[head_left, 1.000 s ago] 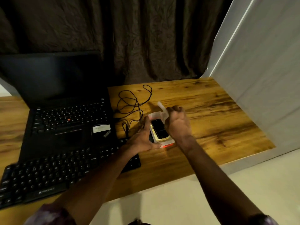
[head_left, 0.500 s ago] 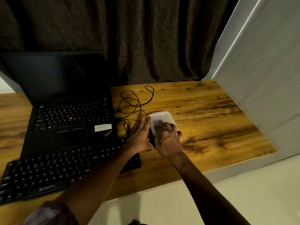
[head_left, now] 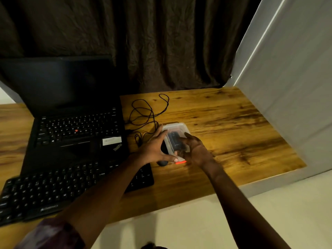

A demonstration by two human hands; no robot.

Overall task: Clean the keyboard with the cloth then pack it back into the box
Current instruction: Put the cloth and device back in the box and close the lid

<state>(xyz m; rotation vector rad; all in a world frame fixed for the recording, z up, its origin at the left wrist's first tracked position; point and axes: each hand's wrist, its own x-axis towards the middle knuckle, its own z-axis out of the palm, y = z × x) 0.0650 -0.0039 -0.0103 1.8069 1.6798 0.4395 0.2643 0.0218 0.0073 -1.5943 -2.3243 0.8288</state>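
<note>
View from the head, looking down on a wooden table [head_left: 233,123]. The black keyboard [head_left: 53,191] lies flat at the table's near edge, at 8 o'clock in the view, with neither hand on it; the left forearm crosses above its right end. An open laptop [head_left: 75,130] stands just behind it, at 10 o'clock, screen dark.

At the centre of the view both hands meet on a small clear case [head_left: 177,127] that holds a dark object [head_left: 175,141] too dim to identify. The left hand [head_left: 152,149] lies against the case from 9 o'clock, fingers straight along its side and thumb reaching across the near end; it presses the case but does not curl round it. The right hand [head_left: 196,152] comes in from 4 o'clock with its fingers [head_left: 187,138] curled over the top of the case, gripping it. An orange strip [head_left: 180,162] shows at the near end of the case, at 6 o'clock.

A dark rounded object [head_left: 162,163] sits on the table under the left hand, at 7 o'clock from the case. A loose black cable [head_left: 149,112] lies coiled at 11 o'clock from the case.

A dark curtain [head_left: 161,42] hangs behind the table at 12 o'clock; a white panel [head_left: 287,87] borders it at 3 o'clock. A patterned sleeve [head_left: 52,234] covers the left upper arm at 7 o'clock.
</note>
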